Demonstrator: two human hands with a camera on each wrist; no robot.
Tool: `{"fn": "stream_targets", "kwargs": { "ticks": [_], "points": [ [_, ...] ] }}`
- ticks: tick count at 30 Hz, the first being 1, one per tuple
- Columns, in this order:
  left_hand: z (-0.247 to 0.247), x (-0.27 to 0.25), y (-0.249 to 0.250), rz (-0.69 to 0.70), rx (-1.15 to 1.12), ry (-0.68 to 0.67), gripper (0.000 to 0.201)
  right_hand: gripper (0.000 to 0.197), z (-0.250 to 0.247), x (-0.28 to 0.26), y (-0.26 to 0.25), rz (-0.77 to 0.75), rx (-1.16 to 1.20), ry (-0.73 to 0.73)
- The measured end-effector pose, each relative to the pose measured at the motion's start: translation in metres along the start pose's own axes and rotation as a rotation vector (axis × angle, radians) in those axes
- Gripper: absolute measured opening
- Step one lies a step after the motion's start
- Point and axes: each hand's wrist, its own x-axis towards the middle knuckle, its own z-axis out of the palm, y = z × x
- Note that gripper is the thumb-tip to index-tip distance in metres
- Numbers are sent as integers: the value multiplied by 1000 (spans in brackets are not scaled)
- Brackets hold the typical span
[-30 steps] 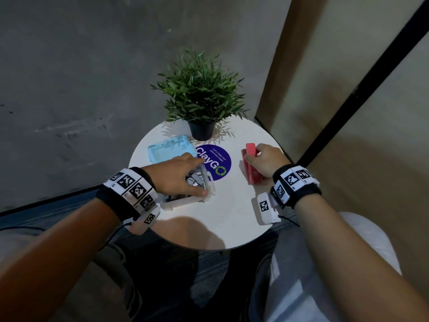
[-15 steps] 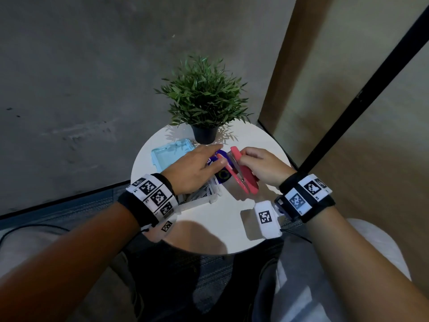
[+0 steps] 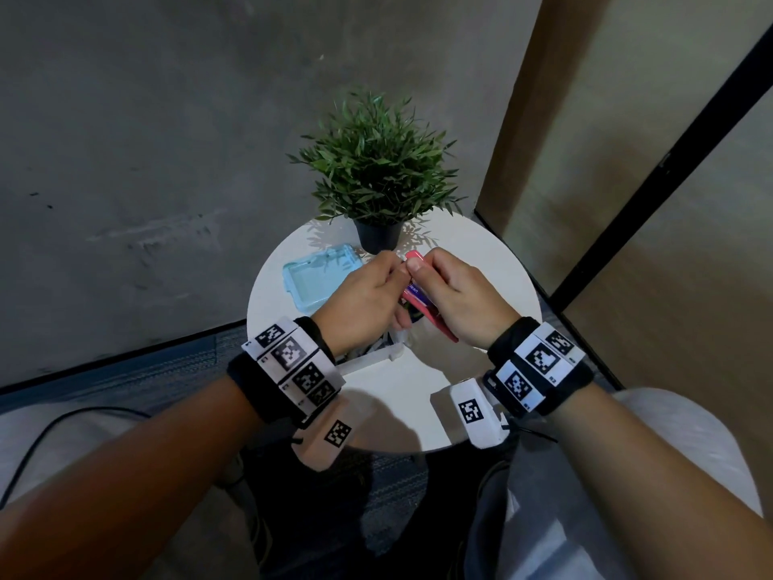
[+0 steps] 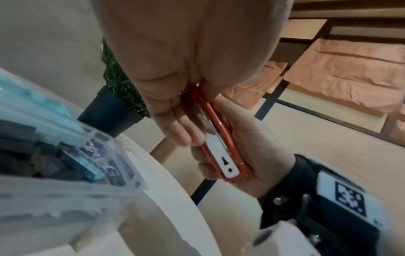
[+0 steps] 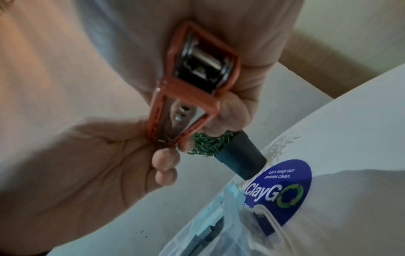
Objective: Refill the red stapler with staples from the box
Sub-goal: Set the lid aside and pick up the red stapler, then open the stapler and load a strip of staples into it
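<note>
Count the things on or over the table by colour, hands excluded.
Red: 1, stapler
Light blue: 1, lid
Clear: 1, plastic box
Green: 1, potted plant
Blue: 1, ClayGo sticker
Total: 5

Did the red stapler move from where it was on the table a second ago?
Yes. The red plastic stapler has been lifted off the round white table and now sits between both hands, closer to the black plant pot than before.
</note>
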Motion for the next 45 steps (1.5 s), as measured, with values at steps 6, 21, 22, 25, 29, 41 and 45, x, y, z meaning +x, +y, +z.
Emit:
{"fn": "stream_targets", "kwargs": {
  "ticks": [6,21,22,25,29,41,45],
  "points": [
    [8,0,1,18,-49,133,23,36,1,3,0,-42,-31,61],
    [13,-4,2,-83,-501,166,23,39,-29,16,-4,226,682,348],
    [12,-4,0,-75,-505,177,26,36,-30,15,-5,205,712,340],
    [3,-1,-1,-60,-517,217,28,31,-36,11,0,164,769,343],
    [-17,5,3,-4,-578,290,25,23,-58,13,7,182,904,336],
    [-46,11,-7,67,-514,429,19,26,-52,4,22,238,510,-244],
    [-48,8,-5,139,-366,397,14,29,-29,1,16,174,181,-347]
  ]
}}
